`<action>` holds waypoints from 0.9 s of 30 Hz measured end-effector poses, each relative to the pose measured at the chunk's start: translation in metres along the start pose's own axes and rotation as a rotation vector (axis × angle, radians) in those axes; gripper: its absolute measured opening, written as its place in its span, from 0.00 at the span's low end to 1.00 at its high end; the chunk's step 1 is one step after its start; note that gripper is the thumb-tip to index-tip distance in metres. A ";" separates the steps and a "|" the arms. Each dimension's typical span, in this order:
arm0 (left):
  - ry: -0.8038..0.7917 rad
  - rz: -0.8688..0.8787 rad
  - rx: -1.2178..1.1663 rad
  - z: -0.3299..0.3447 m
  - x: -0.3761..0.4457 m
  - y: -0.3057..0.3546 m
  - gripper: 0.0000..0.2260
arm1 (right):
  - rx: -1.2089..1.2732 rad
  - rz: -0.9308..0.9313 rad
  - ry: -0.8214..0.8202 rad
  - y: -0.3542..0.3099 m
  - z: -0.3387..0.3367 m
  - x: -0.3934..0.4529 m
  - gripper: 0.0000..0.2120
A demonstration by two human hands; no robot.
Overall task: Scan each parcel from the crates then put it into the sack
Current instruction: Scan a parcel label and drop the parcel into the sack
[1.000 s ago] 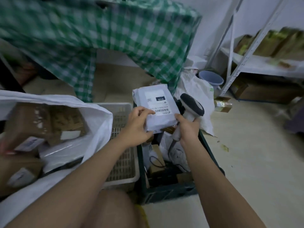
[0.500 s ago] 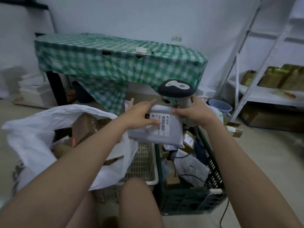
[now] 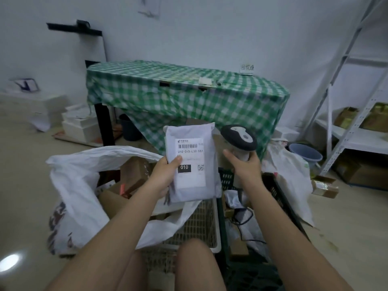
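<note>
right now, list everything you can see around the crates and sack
grey plastic mailer parcel: one, grey, held up at centre
black handheld barcode scanner: one, black and grey, right of parcel
white plastic sack: one, white, left, brown boxes inside
white mesh crate: one, white, centre floor
dark green crate: one, dark, right
green checked tablecloth: one, behind
blue bucket: one, far right
left hand: holds parcel
right hand: grips scanner

Parcel (image 3: 192,164) label: barcode, beneath it "010-010 L30 551". Black box lower on the label reads "010". Wall sign (image 3: 247,67): characters illegible.
</note>
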State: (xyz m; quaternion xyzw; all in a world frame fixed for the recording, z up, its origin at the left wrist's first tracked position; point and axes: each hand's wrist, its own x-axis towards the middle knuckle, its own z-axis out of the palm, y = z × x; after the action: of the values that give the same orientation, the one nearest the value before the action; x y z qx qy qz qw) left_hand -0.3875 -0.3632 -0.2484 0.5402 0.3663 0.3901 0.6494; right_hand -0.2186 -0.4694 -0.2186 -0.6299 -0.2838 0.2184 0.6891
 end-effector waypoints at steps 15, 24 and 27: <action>0.038 -0.056 0.142 -0.037 -0.022 -0.027 0.07 | -0.044 0.025 -0.202 0.045 0.044 -0.013 0.19; 0.280 0.001 0.037 -0.062 -0.003 -0.036 0.07 | -0.168 0.074 -0.223 0.050 0.032 -0.023 0.15; 0.306 -0.015 0.018 -0.062 -0.002 -0.044 0.07 | -0.245 0.081 -0.243 0.049 0.032 -0.042 0.11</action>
State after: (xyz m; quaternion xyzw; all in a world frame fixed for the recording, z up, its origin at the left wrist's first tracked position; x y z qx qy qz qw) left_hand -0.4393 -0.3444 -0.3009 0.4774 0.4687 0.4597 0.5840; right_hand -0.2684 -0.4674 -0.2706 -0.6890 -0.3642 0.2842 0.5584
